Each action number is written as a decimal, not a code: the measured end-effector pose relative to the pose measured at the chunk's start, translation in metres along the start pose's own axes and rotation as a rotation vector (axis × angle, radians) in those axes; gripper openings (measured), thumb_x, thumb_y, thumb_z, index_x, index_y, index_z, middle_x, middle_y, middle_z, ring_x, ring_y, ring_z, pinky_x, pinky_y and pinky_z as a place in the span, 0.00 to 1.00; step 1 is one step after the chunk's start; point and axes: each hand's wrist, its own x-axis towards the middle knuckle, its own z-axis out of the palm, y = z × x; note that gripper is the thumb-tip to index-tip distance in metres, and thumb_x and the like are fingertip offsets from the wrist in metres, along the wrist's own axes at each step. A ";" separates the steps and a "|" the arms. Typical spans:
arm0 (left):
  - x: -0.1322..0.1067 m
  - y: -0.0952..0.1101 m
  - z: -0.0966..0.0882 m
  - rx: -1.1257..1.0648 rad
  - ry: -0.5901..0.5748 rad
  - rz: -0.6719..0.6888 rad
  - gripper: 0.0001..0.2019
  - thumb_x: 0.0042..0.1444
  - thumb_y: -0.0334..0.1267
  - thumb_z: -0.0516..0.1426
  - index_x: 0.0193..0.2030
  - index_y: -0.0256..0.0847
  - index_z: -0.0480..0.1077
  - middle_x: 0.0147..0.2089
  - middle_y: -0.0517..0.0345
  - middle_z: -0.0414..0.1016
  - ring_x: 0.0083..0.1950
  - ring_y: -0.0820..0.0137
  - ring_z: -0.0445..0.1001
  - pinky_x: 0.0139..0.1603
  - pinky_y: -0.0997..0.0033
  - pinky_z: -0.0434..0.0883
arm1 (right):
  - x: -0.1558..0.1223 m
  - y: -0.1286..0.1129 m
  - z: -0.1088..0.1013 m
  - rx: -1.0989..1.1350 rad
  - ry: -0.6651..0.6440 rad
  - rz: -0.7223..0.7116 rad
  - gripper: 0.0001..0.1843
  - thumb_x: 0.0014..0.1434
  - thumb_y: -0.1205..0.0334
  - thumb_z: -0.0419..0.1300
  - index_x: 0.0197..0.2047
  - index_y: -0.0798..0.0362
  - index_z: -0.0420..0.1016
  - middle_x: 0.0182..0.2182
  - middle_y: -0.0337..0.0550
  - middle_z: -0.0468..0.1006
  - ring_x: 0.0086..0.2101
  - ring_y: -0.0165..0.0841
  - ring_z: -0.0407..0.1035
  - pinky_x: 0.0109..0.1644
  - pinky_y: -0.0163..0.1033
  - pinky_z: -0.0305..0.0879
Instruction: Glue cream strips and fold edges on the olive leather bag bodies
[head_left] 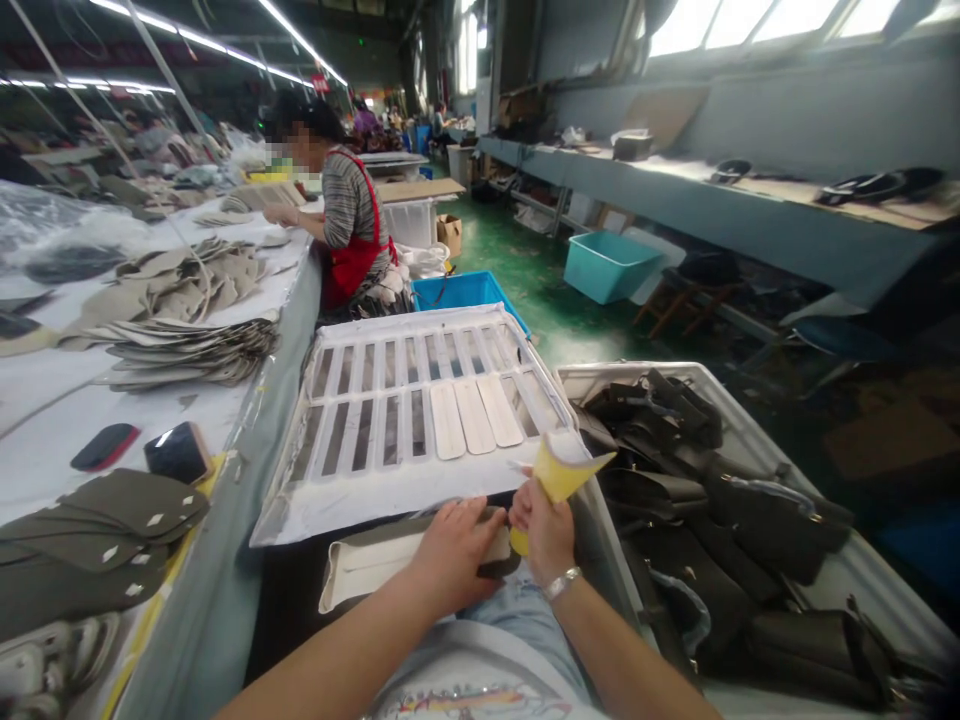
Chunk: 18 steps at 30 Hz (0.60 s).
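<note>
My left hand [450, 555] presses down on a grey-green leather piece with a white strip [367, 568] lying on my lap, fingers curled over its right end. My right hand [546, 530] is closed on a yellow backing paper [562, 472], which curls up and to the right above the piece. Just beyond both hands lies a white slotted sheet [375, 470] with rows of cut-out slots and a few white adhesive strips [474, 416] still in place.
A white bin [739, 430] of dark leather pieces [712, 530] stands at my right. The long table [45, 430] on my left carries stacks of grey pieces [97, 540], a black block [177, 452]. Further along a person in a red apron [349, 230] works. Blue tubs [609, 265] stand on the green floor.
</note>
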 end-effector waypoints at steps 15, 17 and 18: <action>0.003 -0.008 0.009 -0.068 0.012 -0.021 0.43 0.39 0.49 0.63 0.62 0.43 0.54 0.63 0.42 0.55 0.62 0.51 0.56 0.60 0.50 0.54 | 0.016 -0.003 0.006 0.179 0.063 0.087 0.12 0.53 0.55 0.59 0.39 0.51 0.65 0.17 0.26 0.54 0.16 0.20 0.46 0.17 0.28 0.45; 0.003 -0.009 0.011 -0.078 0.013 -0.023 0.43 0.39 0.49 0.64 0.62 0.43 0.54 0.63 0.42 0.54 0.62 0.51 0.55 0.60 0.50 0.53 | 0.016 -0.002 0.008 0.129 0.046 0.078 0.12 0.55 0.54 0.57 0.40 0.51 0.64 0.17 0.27 0.54 0.16 0.21 0.46 0.17 0.29 0.45; 0.003 -0.010 0.012 -0.082 0.012 -0.022 0.42 0.39 0.48 0.63 0.62 0.43 0.54 0.64 0.42 0.54 0.62 0.51 0.55 0.60 0.50 0.53 | 0.016 -0.001 0.009 0.094 0.036 0.073 0.13 0.56 0.53 0.56 0.41 0.51 0.64 0.17 0.27 0.54 0.16 0.21 0.46 0.17 0.29 0.45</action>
